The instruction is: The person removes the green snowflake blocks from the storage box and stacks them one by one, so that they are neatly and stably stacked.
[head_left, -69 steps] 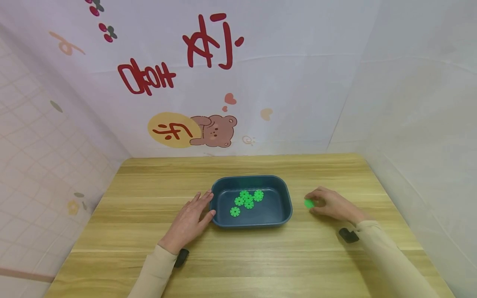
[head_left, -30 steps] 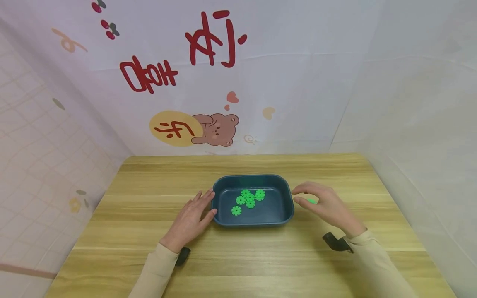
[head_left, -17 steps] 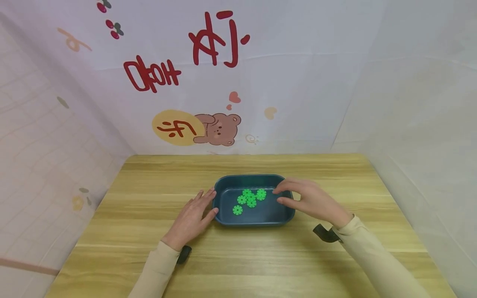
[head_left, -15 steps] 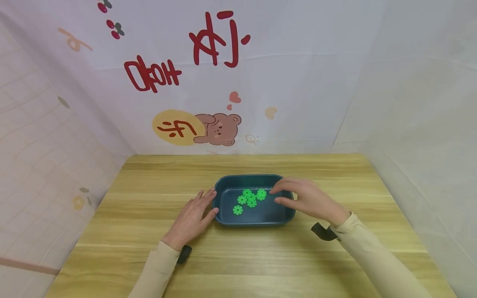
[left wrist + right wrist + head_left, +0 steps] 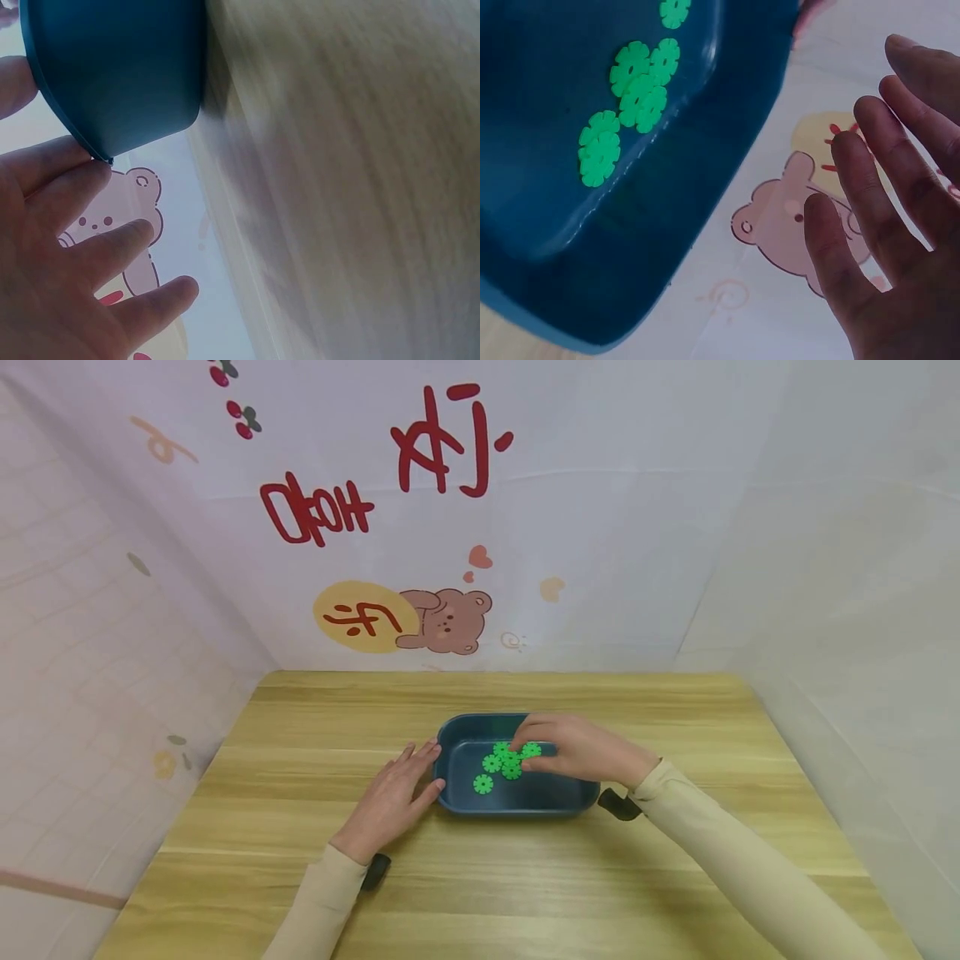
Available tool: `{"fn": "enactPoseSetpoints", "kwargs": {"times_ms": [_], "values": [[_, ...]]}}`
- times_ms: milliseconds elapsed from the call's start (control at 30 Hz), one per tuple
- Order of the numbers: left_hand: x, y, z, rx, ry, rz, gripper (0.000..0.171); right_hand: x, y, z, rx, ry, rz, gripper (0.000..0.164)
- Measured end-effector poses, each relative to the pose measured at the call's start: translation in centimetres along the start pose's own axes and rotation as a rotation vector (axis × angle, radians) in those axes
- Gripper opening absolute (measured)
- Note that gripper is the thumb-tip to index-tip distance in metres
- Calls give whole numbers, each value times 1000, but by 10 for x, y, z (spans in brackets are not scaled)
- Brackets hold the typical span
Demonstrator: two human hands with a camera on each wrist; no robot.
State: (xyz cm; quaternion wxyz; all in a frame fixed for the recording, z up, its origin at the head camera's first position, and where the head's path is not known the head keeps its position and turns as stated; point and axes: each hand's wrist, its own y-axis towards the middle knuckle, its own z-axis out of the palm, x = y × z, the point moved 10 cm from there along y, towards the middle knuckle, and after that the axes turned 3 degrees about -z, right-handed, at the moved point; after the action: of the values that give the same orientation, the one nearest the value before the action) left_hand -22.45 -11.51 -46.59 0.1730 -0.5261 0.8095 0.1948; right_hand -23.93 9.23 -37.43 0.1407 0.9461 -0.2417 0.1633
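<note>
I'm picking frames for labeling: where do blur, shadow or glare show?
Head view: soft shadow on the table near the right sleeve; left wrist view: table blurry, left hand dim against the bright wall; right wrist view: pale glints inside the tray, right hand dark, green discs fairly clear.

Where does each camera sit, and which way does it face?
Head: worn on the head, facing forward and down at the blue tray and green discs; left hand, right hand and sleeves show.
Left wrist: on that wrist, facing the tray's outer wall and tabletop; left-hand fingers show.
Right wrist: on that wrist, looking into the tray at the discs; right-hand fingers show.
Shared: both wrist views show the tray and the bear print.
</note>
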Motion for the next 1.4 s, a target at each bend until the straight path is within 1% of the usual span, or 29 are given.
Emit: {"fn": "enactPoseSetpoints", "kwargs": {"times_ms": [200, 500, 667, 833, 1000, 1267, 1400], "values": [[0, 0, 1, -1, 1, 2, 61, -9, 17, 16, 76, 17, 17, 26], [2, 0, 2, -5, 9, 1, 60, -21, 37, 51, 175, 79, 60, 30], [2, 0, 2, 8, 6, -20, 60, -24, 44, 66, 217, 95, 47, 31], [1, -1, 1, 3, 1, -17, 60, -26, 51, 72, 239, 61, 21, 31], [3, -1, 3, 23, 9, -30, 60, -28, 56, 78, 281, 43, 26, 32], [4, -1, 4, 25, 5, -28, 60, -37, 58, 100, 361, -5, 44, 33], [3, -1, 3, 22, 3, -29, 60, -41, 58, 108, 369, -32, 24, 33]]}}
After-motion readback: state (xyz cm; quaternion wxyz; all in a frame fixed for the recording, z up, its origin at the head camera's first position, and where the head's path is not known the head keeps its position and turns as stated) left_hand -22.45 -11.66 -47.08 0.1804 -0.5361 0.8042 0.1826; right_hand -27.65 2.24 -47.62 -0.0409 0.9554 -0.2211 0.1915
